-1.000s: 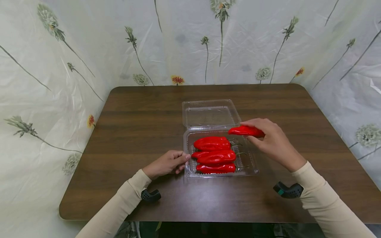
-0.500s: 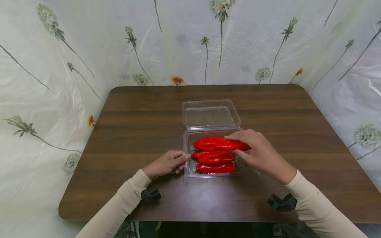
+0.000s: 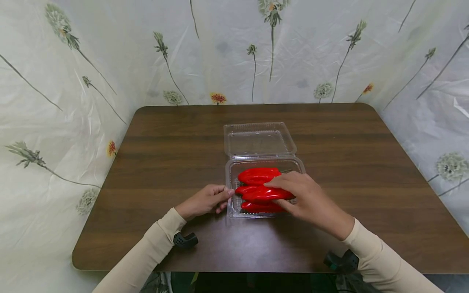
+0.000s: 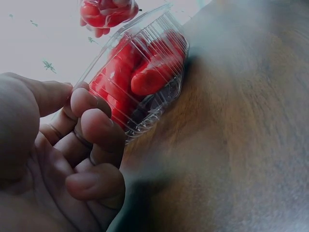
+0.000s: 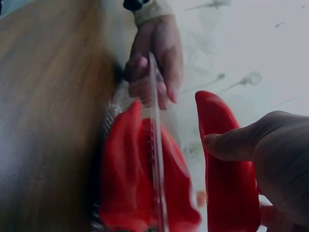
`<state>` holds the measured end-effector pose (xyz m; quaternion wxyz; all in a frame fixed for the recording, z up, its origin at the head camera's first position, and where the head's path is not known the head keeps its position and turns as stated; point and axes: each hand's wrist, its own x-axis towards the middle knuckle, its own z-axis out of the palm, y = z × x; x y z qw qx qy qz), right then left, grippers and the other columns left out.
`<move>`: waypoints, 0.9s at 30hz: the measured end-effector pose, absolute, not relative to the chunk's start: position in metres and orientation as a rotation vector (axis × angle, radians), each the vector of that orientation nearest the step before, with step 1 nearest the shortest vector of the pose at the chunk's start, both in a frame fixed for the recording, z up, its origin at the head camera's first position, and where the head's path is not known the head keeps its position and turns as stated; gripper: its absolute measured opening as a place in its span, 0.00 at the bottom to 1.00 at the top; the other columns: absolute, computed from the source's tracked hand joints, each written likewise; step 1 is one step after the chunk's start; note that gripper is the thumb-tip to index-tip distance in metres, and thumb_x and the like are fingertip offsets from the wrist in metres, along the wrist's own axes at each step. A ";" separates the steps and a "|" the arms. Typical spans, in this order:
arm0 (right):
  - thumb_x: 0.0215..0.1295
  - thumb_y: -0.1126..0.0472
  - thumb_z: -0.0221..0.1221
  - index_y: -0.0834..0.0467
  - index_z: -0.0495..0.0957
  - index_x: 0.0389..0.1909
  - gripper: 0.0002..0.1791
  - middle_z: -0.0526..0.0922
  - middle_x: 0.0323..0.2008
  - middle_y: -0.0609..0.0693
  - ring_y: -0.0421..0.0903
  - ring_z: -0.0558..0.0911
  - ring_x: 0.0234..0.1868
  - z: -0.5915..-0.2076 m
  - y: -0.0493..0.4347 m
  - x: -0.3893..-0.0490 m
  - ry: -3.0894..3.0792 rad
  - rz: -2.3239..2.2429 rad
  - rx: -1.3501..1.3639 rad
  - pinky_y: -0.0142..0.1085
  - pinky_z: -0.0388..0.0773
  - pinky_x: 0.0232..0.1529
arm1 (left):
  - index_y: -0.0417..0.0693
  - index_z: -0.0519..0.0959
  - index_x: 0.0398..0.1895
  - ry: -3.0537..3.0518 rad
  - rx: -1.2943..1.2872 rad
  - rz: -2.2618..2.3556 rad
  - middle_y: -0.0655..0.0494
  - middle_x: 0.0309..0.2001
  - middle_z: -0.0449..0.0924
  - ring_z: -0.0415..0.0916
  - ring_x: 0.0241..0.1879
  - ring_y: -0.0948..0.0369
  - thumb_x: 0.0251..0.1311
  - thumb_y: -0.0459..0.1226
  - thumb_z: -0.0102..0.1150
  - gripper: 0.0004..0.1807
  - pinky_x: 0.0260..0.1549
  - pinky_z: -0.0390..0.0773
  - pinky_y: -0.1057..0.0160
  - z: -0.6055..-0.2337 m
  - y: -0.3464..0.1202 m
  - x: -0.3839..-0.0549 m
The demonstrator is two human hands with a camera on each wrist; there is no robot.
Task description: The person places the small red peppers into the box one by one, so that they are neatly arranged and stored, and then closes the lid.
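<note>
A clear plastic clamshell box stands open on the table, with several long red peppers side by side in its tray. My left hand pinches the tray's left rim between thumb and fingertips. Over the tray, my right hand grips another red pepper, thumb on one side and fingers on the other. That pepper is above the rim in the right wrist view, and overlaps the middle peppers in the head view. My right hand hides the tray's right front part.
The hinged lid lies folded back behind the tray on the brown wooden table. Curtains printed with dandelions close off the back and both sides. Each wrist wears a black device.
My right hand has carried its pepper from the tray's back right corner leftward and toward the front, over the middle peppers. My left hand has stayed on the rim.
</note>
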<state>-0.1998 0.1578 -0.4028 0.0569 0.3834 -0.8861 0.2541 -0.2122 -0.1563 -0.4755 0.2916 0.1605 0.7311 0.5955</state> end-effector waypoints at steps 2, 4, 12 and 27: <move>0.50 0.63 0.77 0.49 0.82 0.57 0.30 0.85 0.51 0.44 0.47 0.79 0.54 -0.405 0.156 -0.198 -2.697 0.752 1.160 0.51 0.74 0.52 | 0.41 0.73 0.31 1.949 0.428 1.588 0.55 0.23 0.72 0.68 0.21 0.61 0.76 0.44 0.51 0.18 0.22 0.71 0.67 -0.476 -0.156 -0.212; 0.51 0.61 0.77 0.49 0.82 0.56 0.29 0.85 0.51 0.44 0.47 0.79 0.54 -0.408 0.154 -0.196 -2.707 0.726 1.161 0.50 0.74 0.52 | 0.41 0.73 0.31 1.949 0.427 1.589 0.55 0.23 0.71 0.68 0.21 0.61 0.76 0.44 0.51 0.18 0.22 0.71 0.67 -0.476 -0.156 -0.212; 0.51 0.59 0.77 0.49 0.84 0.55 0.27 0.83 0.51 0.44 0.47 0.79 0.53 -0.421 0.150 -0.193 -2.683 0.642 1.181 0.50 0.75 0.52 | 0.40 0.74 0.31 1.946 0.439 1.585 0.55 0.23 0.71 0.68 0.21 0.61 0.76 0.44 0.51 0.17 0.21 0.71 0.67 -0.475 -0.155 -0.212; 0.54 0.48 0.75 0.47 0.81 0.60 0.31 0.79 0.57 0.47 0.50 0.74 0.60 -0.431 0.147 -0.186 -2.696 0.612 1.168 0.52 0.72 0.59 | 0.40 0.73 0.30 1.954 0.449 1.584 0.55 0.22 0.71 0.68 0.21 0.61 0.77 0.43 0.50 0.18 0.22 0.71 0.67 -0.475 -0.155 -0.212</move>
